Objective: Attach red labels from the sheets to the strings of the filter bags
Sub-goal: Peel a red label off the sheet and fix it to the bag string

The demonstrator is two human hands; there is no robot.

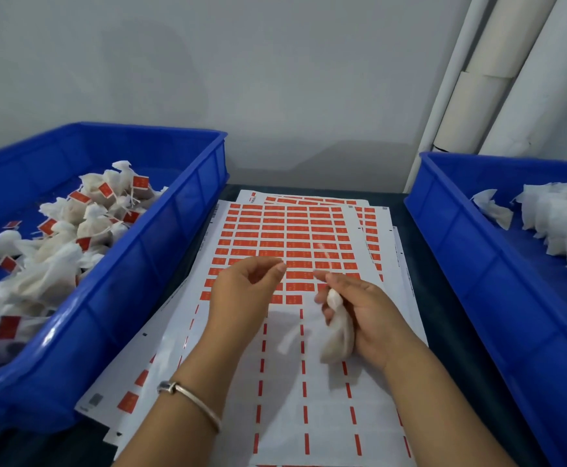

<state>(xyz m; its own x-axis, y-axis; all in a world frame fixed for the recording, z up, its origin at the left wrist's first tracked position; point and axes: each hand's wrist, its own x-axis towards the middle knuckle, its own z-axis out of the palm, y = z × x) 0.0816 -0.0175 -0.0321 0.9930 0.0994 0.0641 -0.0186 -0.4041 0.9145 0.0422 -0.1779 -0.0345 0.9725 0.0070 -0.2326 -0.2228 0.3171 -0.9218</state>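
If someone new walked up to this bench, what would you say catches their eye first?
Probably the sheet of red labels in the middle, its near rows already peeled bare. Above it the right hand holds a white filter bag, while the left hand hovers beside it. The blue bin on the left is heaped with labelled bags.

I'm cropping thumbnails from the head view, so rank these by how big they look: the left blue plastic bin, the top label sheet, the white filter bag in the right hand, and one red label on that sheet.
1. Left blue plastic bin
2. Top label sheet, partly hidden by arms
3. White filter bag
4. Red label
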